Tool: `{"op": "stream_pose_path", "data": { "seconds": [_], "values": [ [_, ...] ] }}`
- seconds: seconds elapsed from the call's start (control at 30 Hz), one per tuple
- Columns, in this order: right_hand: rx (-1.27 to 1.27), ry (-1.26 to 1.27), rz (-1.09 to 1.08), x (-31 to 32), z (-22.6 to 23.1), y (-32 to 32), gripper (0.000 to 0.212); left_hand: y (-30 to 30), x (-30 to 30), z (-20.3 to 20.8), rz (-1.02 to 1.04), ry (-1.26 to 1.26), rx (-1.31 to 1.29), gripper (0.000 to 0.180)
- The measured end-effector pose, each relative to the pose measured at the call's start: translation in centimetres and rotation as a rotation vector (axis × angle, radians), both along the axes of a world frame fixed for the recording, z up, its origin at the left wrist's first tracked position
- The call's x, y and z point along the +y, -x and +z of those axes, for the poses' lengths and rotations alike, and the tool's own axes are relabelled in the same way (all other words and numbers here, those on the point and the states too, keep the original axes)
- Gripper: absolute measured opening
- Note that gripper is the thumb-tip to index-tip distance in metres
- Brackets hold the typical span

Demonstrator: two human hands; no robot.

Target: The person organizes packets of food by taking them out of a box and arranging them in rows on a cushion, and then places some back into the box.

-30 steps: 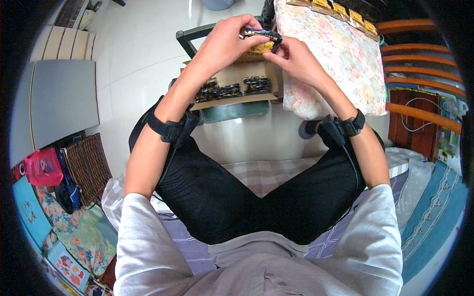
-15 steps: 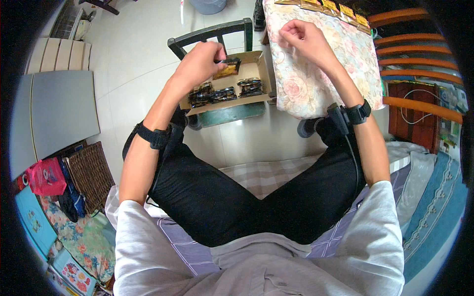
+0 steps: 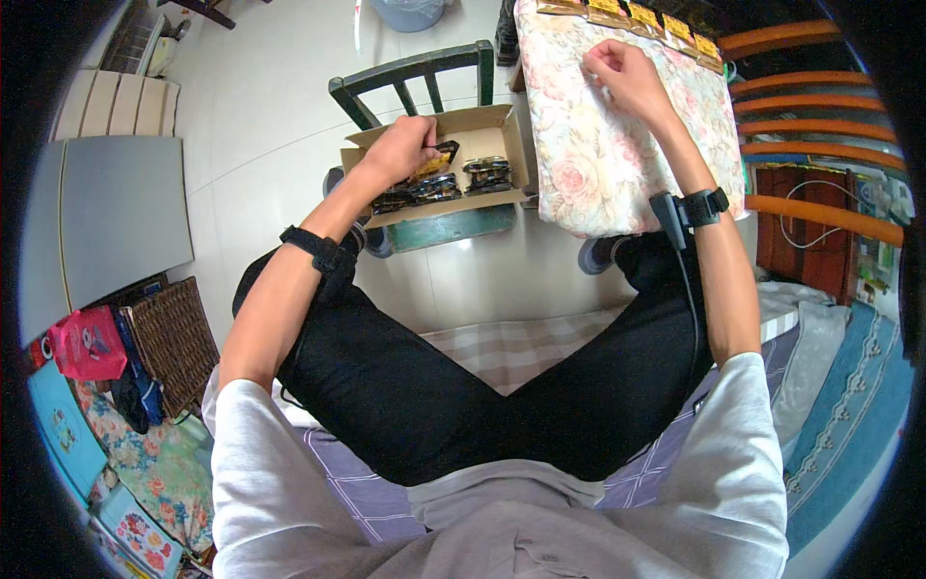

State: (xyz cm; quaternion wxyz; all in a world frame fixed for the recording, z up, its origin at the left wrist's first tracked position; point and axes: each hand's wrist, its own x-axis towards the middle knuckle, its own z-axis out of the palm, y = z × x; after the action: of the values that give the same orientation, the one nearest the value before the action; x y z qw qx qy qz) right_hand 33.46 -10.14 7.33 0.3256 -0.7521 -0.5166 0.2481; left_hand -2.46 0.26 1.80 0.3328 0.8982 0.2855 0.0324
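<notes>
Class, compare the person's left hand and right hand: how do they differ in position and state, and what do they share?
The left hand is at the open cardboard box, while the right hand is over the floral cloth.

The left hand grips a black-and-yellow packet; the right hand, its fingers curled, shows nothing held.

Both hands are bare, with a black strap on each forearm.
</notes>
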Motion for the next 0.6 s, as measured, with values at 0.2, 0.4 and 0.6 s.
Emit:
{"op": "stream_pose_path", "data": {
  "seconds": [0.2,0.4,0.6],
  "values": [
    [-0.099,-0.032,0.041,0.0,0.6,0.5,0.028,-0.7,0.1,1.5,0.045,0.084,0.043,0.024],
    [-0.188,-0.046,0.049,0.2,-0.2,0.6,0.028,0.5,0.2,-2.2,-0.118,0.142,0.173,0.024],
    [-0.19,-0.033,0.074,0.3,0.2,1.0,0.029,0.8,0.4,-2.6,-0.215,0.183,0.422,0.028]
  ]
}}
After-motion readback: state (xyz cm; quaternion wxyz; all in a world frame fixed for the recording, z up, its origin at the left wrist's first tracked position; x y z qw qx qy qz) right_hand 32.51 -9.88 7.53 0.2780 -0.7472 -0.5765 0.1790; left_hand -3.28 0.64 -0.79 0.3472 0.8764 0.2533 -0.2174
